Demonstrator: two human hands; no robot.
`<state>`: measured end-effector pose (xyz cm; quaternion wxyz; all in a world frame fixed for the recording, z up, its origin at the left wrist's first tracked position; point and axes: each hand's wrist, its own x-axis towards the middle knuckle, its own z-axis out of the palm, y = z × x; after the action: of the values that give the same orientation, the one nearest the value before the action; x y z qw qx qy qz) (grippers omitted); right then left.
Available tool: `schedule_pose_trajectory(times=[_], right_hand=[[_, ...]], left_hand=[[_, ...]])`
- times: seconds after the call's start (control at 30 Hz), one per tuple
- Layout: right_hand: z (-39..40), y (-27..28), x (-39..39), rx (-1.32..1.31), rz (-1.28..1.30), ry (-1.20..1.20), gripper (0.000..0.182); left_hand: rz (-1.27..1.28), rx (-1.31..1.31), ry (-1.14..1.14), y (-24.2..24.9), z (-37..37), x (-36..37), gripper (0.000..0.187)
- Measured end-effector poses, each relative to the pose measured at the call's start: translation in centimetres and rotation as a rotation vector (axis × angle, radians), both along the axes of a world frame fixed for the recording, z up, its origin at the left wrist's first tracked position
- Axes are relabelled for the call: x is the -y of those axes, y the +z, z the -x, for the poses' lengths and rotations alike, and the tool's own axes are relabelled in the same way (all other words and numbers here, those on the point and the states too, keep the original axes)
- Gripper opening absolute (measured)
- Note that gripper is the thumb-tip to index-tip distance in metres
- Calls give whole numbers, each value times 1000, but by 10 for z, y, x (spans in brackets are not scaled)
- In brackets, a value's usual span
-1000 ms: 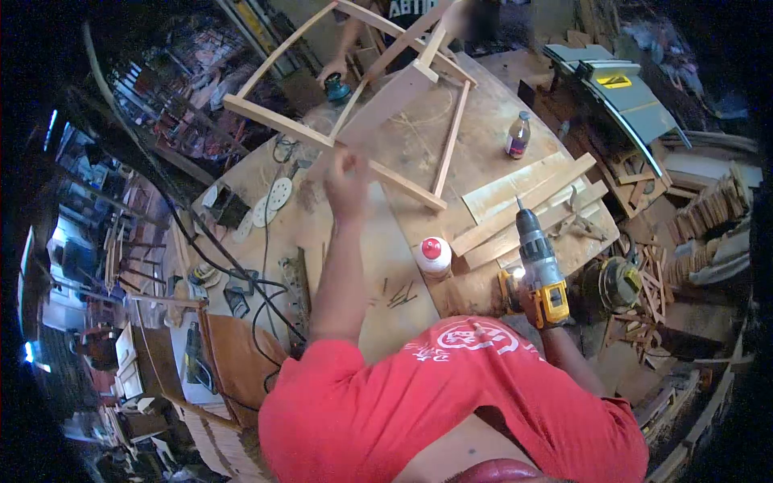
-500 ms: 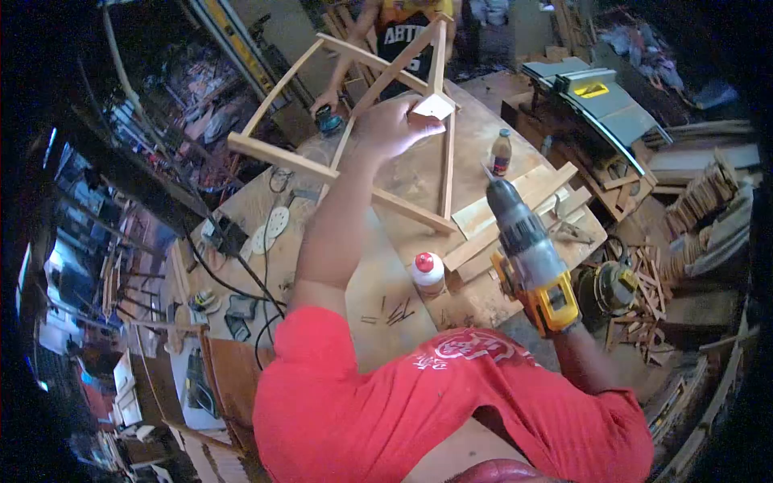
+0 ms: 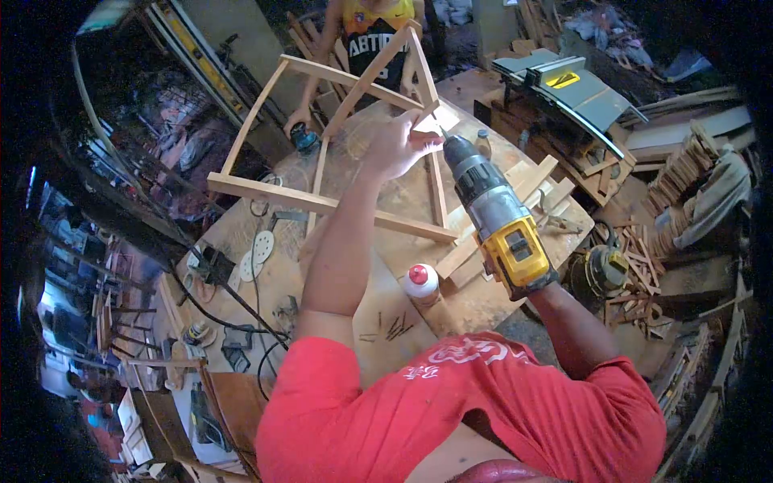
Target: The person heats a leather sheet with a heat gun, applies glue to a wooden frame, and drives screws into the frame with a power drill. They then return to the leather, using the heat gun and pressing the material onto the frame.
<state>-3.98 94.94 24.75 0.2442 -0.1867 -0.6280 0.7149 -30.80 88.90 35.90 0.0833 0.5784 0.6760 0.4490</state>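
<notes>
My left hand (image 3: 396, 147) is closed around the near end of a leg of a light wooden frame (image 3: 274, 193), which stands tilted over the worktable. In my right hand (image 3: 533, 291), mostly hidden behind the tool, is a yellow and grey power drill (image 3: 493, 205). Its bit points away from me, right at the lit end of the wood beside my left fingers. Nearer my chest stand a white bottle with a red cap (image 3: 421, 283) and several loose screws (image 3: 394, 326) lying on the table.
Across the table, a person (image 3: 374, 40) rests one hand on a teal sander (image 3: 303, 137). Wood strips (image 3: 531, 181) and a clamp lie at the right, near a table saw (image 3: 564, 88). Sanding discs (image 3: 258, 253) and black cables (image 3: 233, 298) are at the left.
My right hand has brought the drill up and to the left, so its bit meets the wood at my left hand. The view has shifted slightly to the right.
</notes>
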Motion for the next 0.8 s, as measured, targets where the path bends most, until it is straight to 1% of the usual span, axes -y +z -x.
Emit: schedule_pose_trajectory(times=[0.03,0.07,0.13,0.2,0.27,0.3,0.33,0.37,0.4,0.43,0.53,0.57,0.6,0.67,0.73,0.8], right_hand=[[1,5,1,17,-103,-2,28],[3,5,3,22,-106,-10,28],[5,5,7,78,-272,-28,29],[6,17,19,110,-289,-85,26],[3,30,33,-97,25,-111,23],[5,26,32,-7,-230,-132,23],[5,24,35,-5,-237,-143,23],[6,25,38,5,-335,-166,24],[7,29,42,19,-433,-187,25],[7,36,46,24,-442,-195,25],[8,75,64,130,-749,-251,37],[8,86,69,173,-677,-250,43],[9,87,71,177,-681,-252,43],[11,88,73,307,-820,-299,44],[11,91,76,267,-877,-292,45],[6,104,88,230,-1151,-420,45]], left_hand=[[-29,99,-55,-9,6,-3,36],[-58,197,-111,-15,11,-6,35],[-76,192,-138,-17,12,-8,34],[-93,189,-166,-15,10,-7,33],[-121,268,-199,-9,2,-2,31],[-122,271,-211,-12,4,-1,31],[-87,164,-146,-15,9,-4,30],[-54,58,-81,-16,12,-5,29],[-62,62,-90,-16,12,-4,29],[-57,45,-85,-16,12,-4,28],[-101,0,-90,-21,19,-13,27],[-137,-33,-95,-26,23,-18,27],[-141,-29,-97,-24,21,-16,27],[-84,-95,-50,-18,19,-12,27],[-86,-123,-37,-18,19,-12,28],[-87,-153,-24,-17,19,-13,28]])
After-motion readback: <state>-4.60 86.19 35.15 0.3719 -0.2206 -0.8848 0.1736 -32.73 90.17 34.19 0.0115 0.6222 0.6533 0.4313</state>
